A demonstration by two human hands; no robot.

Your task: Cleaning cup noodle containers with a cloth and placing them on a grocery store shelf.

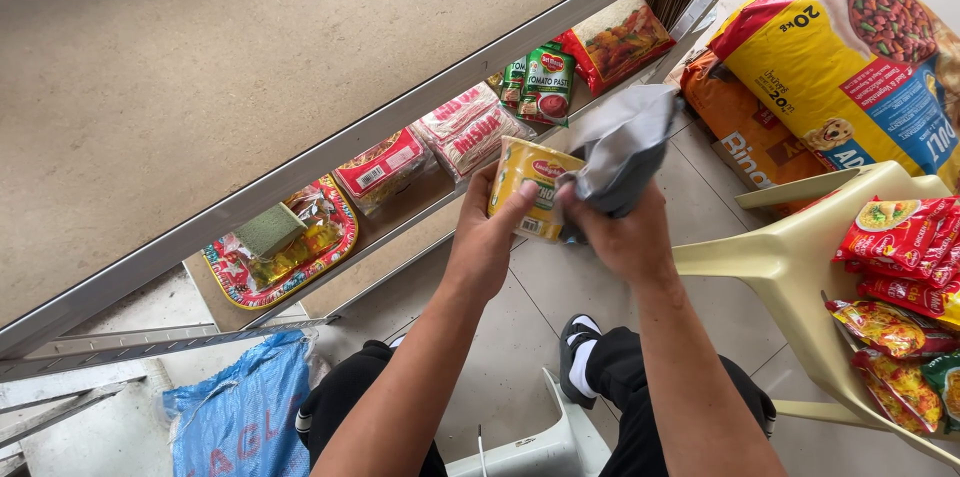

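Note:
My left hand (487, 228) grips a yellow food can (531, 183) with a red and green label, held tilted above the floor in front of the shelf. My right hand (621, 233) clutches a grey cloth (622, 148) and presses it against the can's right side. Both forearms reach up from the bottom of the frame. My legs in black trousers and a black-and-white shoe (578, 357) show below.
A metal rack with a brown shelf board (200, 67) fills the upper left. Its lower shelf (405, 222) carries noodle packs, green sachets, red packets and a green sponge. A large yellow pet-food sack (850, 67) lies at right. A beige plastic chair (800, 267) holds snack packets. A blue sack (245, 417) lies bottom left.

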